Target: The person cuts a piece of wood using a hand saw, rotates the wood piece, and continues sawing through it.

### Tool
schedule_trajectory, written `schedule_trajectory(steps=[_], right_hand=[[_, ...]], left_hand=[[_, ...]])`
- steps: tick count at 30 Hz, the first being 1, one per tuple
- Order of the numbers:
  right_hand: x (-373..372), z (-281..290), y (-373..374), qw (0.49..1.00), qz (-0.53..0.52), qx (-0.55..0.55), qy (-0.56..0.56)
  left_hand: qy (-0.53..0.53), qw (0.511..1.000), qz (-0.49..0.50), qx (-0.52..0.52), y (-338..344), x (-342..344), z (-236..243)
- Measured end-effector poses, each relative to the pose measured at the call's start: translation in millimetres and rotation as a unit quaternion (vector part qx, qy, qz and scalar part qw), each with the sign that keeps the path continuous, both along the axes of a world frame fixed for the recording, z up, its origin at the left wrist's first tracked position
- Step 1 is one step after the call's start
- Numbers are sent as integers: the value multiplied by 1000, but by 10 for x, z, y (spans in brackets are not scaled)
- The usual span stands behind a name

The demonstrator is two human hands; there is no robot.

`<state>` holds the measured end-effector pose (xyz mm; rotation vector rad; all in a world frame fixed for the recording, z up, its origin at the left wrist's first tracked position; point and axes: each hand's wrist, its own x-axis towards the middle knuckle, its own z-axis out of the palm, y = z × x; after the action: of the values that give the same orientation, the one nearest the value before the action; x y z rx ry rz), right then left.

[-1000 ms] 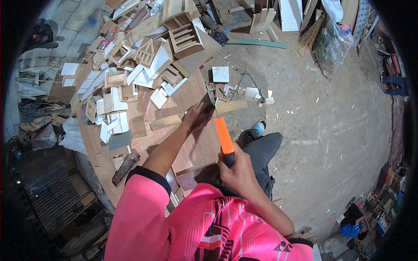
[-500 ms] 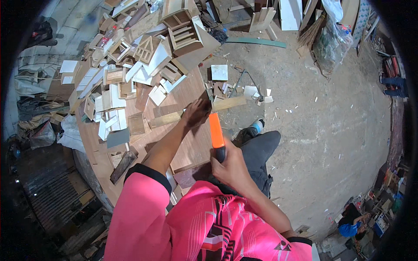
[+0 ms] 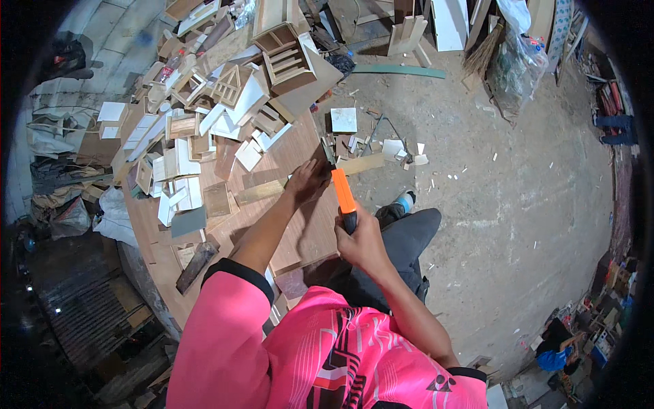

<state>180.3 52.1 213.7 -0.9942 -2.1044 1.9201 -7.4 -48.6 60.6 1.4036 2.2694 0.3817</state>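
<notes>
My right hand is wrapped round the black end of the orange-and-black handle of a handsaw. Its narrow grey blade stretches away from me, seen almost edge-on, across a pale wooden strip. The strip lies crosswise and juts past the right edge of the wooden worktable. Just left of the blade, my left hand presses down on the strip and grips it, its fingertips partly in shadow. Whether the blade is into the wood cannot be made out.
Small wooden frames and boxes crowd the table's far left. A dark wood block lies near its left edge. Offcuts and a white square piece lie on the floor. At the far right stand a broom and a plastic bag.
My right hand and the saw have moved slightly away from me and to the right. My left hand stays on the wooden strip. The view has shifted a little.
</notes>
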Motion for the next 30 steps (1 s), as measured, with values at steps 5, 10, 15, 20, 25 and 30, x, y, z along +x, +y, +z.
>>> schedule_trajectory(steps=[5,10,15,20,25,30], right_hand=[[55,209,-51,1000,-13,-2,16],[-245,-198,41,1000,7,24,16],[15,47,-16,1000,11,0,4],[-311,-439,122,1000,2,17,-12],[6,57,-31,1000,15,7,8],[-305,-563,175,1000,-4,9,-7]], left_hand=[[12,996,-40,-73,-68,-80,104],[136,978,-131,91,-130,-131,-515],[21,999,-40,7,-157,-80,-282],[166,967,-170,94,-135,-133,-519],[41,998,-41,6,-125,-93,-94],[106,987,-106,65,-85,-102,-478]])
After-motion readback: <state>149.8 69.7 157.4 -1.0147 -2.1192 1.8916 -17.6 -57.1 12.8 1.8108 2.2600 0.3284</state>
